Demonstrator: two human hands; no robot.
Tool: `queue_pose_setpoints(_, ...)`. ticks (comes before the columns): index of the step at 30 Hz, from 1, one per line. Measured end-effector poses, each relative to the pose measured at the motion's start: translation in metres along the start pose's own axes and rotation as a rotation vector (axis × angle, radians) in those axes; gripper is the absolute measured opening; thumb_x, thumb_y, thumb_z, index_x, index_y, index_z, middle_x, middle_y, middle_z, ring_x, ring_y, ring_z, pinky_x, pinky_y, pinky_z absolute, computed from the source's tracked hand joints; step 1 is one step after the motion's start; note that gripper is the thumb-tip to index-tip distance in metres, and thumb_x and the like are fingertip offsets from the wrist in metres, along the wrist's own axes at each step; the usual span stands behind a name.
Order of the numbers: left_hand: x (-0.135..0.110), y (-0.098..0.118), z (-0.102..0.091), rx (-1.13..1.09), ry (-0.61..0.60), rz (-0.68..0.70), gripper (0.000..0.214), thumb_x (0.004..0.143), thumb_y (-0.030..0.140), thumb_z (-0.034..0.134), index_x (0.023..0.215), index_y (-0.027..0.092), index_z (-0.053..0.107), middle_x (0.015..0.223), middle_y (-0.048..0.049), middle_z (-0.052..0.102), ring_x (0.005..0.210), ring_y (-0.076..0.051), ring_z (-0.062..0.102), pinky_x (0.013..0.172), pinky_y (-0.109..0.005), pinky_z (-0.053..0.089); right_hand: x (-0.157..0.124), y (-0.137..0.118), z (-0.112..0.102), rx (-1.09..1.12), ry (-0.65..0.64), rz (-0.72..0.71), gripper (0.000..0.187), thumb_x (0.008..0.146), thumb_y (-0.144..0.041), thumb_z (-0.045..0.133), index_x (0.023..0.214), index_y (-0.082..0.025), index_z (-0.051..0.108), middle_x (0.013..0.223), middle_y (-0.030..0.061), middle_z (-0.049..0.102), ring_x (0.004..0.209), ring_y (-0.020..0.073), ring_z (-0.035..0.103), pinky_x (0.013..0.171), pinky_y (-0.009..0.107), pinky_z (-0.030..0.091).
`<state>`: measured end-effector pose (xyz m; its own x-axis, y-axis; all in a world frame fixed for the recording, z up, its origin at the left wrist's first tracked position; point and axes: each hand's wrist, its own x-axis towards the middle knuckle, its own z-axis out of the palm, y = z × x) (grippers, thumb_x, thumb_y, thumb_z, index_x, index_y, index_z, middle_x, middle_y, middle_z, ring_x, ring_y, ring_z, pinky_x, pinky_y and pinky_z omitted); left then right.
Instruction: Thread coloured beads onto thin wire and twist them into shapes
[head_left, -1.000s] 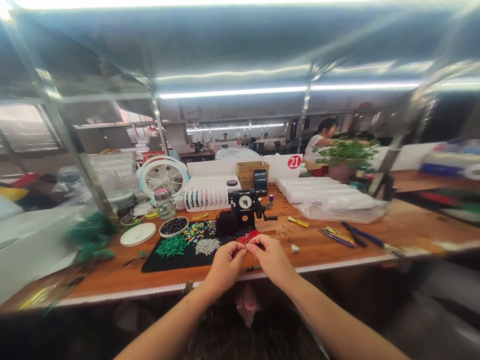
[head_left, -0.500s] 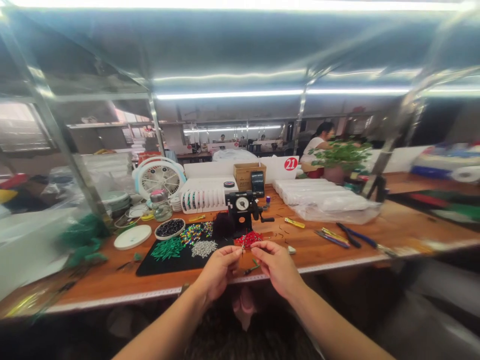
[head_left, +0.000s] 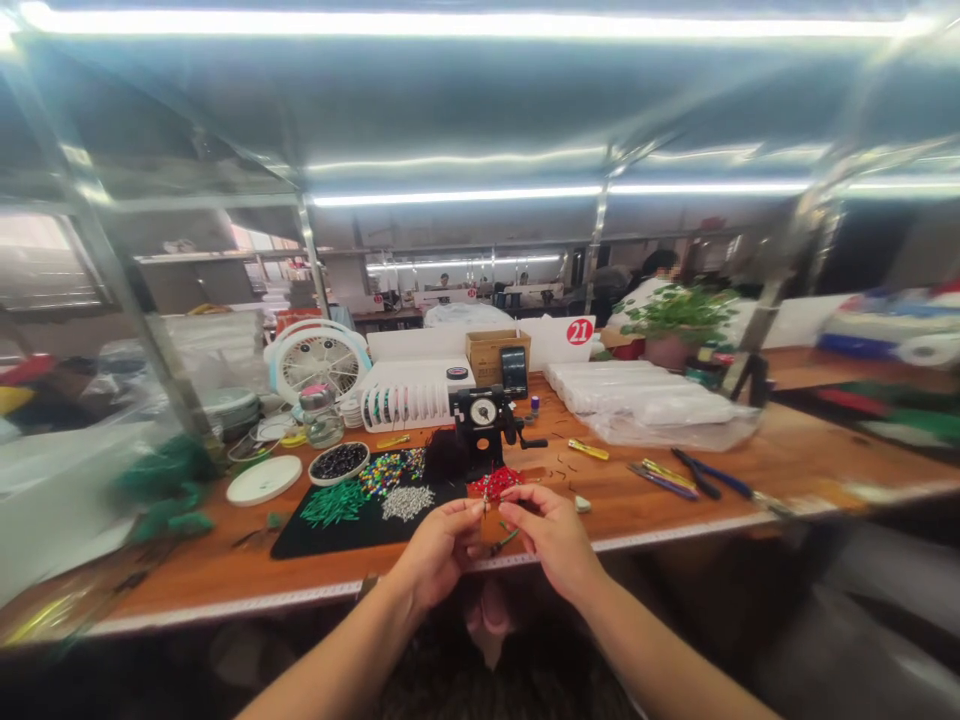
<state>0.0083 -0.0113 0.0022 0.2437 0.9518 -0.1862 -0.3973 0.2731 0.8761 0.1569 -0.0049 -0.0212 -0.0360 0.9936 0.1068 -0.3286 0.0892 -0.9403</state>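
Observation:
Near the table's front edge, my left hand [head_left: 442,545] pinches a small thin piece [head_left: 486,503] between thumb and forefinger; it is too small to name. Close on its right, my right hand [head_left: 553,535] is closed in a pinch, and its fingertips hide what they hold, if anything. Just behind the fingers lies a heap of red beads [head_left: 501,480]. A black mat [head_left: 300,540] to the left bears green tube beads [head_left: 332,503], silvery beads [head_left: 407,503] and multicoloured beads [head_left: 381,472]. Below my fingers a short green piece [head_left: 510,535] lies on the table.
Behind the beads stands a black crank device with a dial [head_left: 482,410]. To its left are a row of white spools [head_left: 405,403], a bowl of black beads [head_left: 340,462], a glass jar [head_left: 322,420] and a fan [head_left: 319,365]. Pliers [head_left: 697,473] and wrapped white rolls [head_left: 645,395] lie right.
Both hands stay almost in place, the right fingertips shifting slightly left and down. The view has tilted a little. A person in the background has leaned behind the plant.

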Motion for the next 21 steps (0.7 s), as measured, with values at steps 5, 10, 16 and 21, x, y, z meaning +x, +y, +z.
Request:
queue_pose_setpoints(5,0.0,-0.003,0.0,0.022,-0.027,-0.003,0.03,0.057,0.03,0.081,0.068,0.012,0.06,0.052,0.0072,0.033,0.047,-0.005,0.025,0.046,-0.02,0.021,0.0,0.001,0.005,0.116,-0.031,0.03,0.03,0.066,-0.04,0.074,0.078,-0.015,0.063,0.055,-0.0044,0.052,0.038,0.0026,0.033,0.035,0.016,0.019)
queue_pose_setpoints(10,0.001,-0.004,0.001,0.066,-0.052,-0.001,0.03,0.057,0.031,0.081,0.07,0.011,0.062,0.05,0.0071,0.034,0.045,-0.005,0.025,0.046,-0.021,0.019,0.001,-0.004,0.011,0.162,-0.095,0.028,0.03,0.068,-0.041,0.073,0.073,-0.015,0.057,0.051,-0.0072,0.044,0.04,0.002,0.027,0.037,0.017,0.015)
queue_pose_setpoints(16,0.01,-0.006,-0.004,0.062,-0.1,0.032,0.028,0.062,0.033,0.078,0.069,0.013,0.06,0.047,0.008,0.032,0.044,-0.005,0.025,0.047,-0.022,0.018,0.004,-0.009,0.008,0.227,-0.217,0.106,0.033,0.065,-0.041,0.075,0.068,-0.015,0.055,0.051,-0.0076,0.04,0.041,0.0017,0.022,0.038,0.018,0.009)
queue_pose_setpoints(21,0.016,-0.01,-0.01,0.039,-0.15,0.052,0.029,0.063,0.034,0.078,0.068,0.013,0.058,0.047,0.0077,0.034,0.044,-0.006,0.026,0.048,-0.022,0.021,0.012,-0.014,-0.002,0.186,-0.298,0.231,0.034,0.058,-0.037,0.08,0.065,-0.014,0.057,0.05,-0.0073,0.042,0.041,0.0011,0.022,0.039,0.019,0.01)
